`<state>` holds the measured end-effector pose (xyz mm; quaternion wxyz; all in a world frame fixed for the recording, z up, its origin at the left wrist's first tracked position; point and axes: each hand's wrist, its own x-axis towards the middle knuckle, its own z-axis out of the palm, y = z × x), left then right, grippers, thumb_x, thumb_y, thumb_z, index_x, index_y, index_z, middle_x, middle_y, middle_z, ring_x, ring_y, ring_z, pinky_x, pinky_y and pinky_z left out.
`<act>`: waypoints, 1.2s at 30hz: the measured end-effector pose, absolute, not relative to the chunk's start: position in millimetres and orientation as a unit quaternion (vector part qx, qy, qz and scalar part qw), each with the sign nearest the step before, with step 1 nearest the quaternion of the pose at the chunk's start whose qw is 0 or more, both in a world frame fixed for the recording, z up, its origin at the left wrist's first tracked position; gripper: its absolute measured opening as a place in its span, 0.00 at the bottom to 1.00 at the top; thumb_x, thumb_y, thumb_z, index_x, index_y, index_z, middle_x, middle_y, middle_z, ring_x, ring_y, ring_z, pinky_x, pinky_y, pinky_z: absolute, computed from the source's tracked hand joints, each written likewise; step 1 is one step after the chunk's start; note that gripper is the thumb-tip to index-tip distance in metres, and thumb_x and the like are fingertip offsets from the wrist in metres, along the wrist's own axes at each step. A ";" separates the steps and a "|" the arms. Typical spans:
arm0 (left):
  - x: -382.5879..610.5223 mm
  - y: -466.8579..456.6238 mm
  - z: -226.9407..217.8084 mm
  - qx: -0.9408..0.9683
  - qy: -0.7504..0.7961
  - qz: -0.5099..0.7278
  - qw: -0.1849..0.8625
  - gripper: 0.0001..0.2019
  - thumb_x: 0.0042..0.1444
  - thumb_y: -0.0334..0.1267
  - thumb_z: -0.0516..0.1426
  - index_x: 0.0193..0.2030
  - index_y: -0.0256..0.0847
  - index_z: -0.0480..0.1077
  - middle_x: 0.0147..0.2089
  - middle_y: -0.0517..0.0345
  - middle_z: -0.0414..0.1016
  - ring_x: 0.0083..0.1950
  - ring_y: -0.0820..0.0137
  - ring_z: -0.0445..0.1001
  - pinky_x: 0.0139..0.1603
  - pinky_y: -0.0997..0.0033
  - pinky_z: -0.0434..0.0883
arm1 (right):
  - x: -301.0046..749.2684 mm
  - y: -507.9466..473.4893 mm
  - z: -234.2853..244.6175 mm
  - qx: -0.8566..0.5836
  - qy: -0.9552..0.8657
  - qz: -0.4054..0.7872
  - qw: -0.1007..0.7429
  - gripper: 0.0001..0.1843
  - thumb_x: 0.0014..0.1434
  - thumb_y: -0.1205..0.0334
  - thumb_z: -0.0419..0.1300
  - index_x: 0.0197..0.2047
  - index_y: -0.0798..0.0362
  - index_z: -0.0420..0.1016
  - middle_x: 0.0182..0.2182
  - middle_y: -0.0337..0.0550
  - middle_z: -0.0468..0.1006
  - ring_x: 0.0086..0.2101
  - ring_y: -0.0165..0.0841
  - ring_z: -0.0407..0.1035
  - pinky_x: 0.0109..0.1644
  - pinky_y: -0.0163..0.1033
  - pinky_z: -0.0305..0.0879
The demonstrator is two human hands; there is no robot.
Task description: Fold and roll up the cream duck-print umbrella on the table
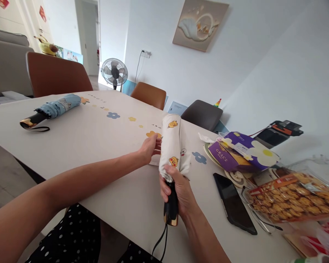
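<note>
A folded white umbrella [171,140] with yellow cartoon faces stands out over the near part of the table. My right hand [181,191] is wrapped round the top of its black handle, with the thumb on the lower fabric. A gold-coloured end and a black wrist strap [160,243] hang below that hand. My left hand [150,148] is at the left side of the fabric, fingers stretched out and apart; their tips are partly hidden behind it. Loose fabric bulges out at the right of the umbrella.
A folded blue umbrella [59,106] lies at the table's left. On the right are a black phone [234,202], glasses [259,213], a purple box [235,151] and a clear box of cookies [296,195]. Chairs [59,75] and a fan [114,72] stand beyond the table [112,146].
</note>
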<state>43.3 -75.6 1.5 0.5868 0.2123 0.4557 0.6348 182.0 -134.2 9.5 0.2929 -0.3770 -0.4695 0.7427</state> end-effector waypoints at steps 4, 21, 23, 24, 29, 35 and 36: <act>48.4 -85.1 16.3 0.275 0.380 0.633 0.616 0.22 0.46 0.54 0.58 0.39 0.37 0.69 0.35 0.48 0.75 0.39 0.63 0.73 0.38 0.66 0.71 | 176.8 -135.1 8.7 -0.440 -0.473 0.701 0.302 0.16 0.50 0.53 0.59 0.21 0.54 0.61 0.07 0.31 0.57 0.08 0.24 0.51 0.11 0.30 0.51; 49.6 -85.5 1.3 0.160 0.385 0.554 0.721 0.20 0.43 0.47 0.61 0.41 0.37 0.66 0.29 0.51 0.73 0.32 0.61 0.74 0.36 0.59 0.73 | 170.2 -134.5 7.1 -0.405 -0.384 0.781 0.282 0.15 0.48 0.54 0.62 0.34 0.56 0.69 0.26 0.40 0.73 0.14 0.24 0.61 0.11 0.31 0.60; 48.9 -83.7 -0.9 0.171 0.367 0.559 0.724 0.19 0.43 0.46 0.61 0.40 0.37 0.66 0.30 0.50 0.74 0.33 0.61 0.74 0.37 0.59 0.73 | 169.6 -134.6 5.3 -0.412 -0.377 0.774 0.298 0.13 0.48 0.54 0.62 0.28 0.56 0.68 0.21 0.37 0.70 0.12 0.21 0.55 0.10 0.29 0.57; 47.9 -82.2 -2.2 0.178 0.366 0.566 0.717 0.19 0.43 0.45 0.61 0.40 0.37 0.67 0.32 0.49 0.74 0.35 0.61 0.74 0.38 0.60 0.73 | 168.9 -135.0 4.1 -0.423 -0.376 0.767 0.304 0.13 0.48 0.55 0.62 0.27 0.56 0.67 0.19 0.36 0.68 0.12 0.21 0.54 0.10 0.29 0.56; 39.2 -75.0 -6.4 0.204 0.444 0.580 0.652 0.20 0.37 0.40 0.65 0.39 0.35 0.69 0.38 0.44 0.75 0.40 0.57 0.74 0.41 0.57 0.73 | 164.4 -140.4 -1.6 -0.487 -0.419 0.707 0.295 0.13 0.46 0.56 0.64 0.26 0.54 0.65 0.10 0.32 0.60 0.10 0.25 0.55 0.09 0.31 0.57; 40.3 -76.1 -4.3 0.181 0.467 0.566 0.655 0.23 0.35 0.39 0.67 0.40 0.34 0.69 0.38 0.44 0.75 0.39 0.55 0.75 0.38 0.54 0.74 | 164.2 -143.4 -2.3 -0.494 -0.425 0.708 0.271 0.15 0.46 0.54 0.65 0.27 0.56 0.66 0.10 0.35 0.63 0.10 0.27 0.58 0.11 0.33 0.61; 41.1 -76.5 -4.0 0.168 0.468 0.567 0.656 0.22 0.35 0.37 0.66 0.40 0.34 0.69 0.37 0.44 0.75 0.39 0.56 0.75 0.38 0.54 0.74 | 164.7 -142.8 -2.1 -0.490 -0.420 0.717 0.262 0.16 0.46 0.53 0.64 0.27 0.57 0.67 0.10 0.37 0.64 0.11 0.27 0.59 0.11 0.34 0.62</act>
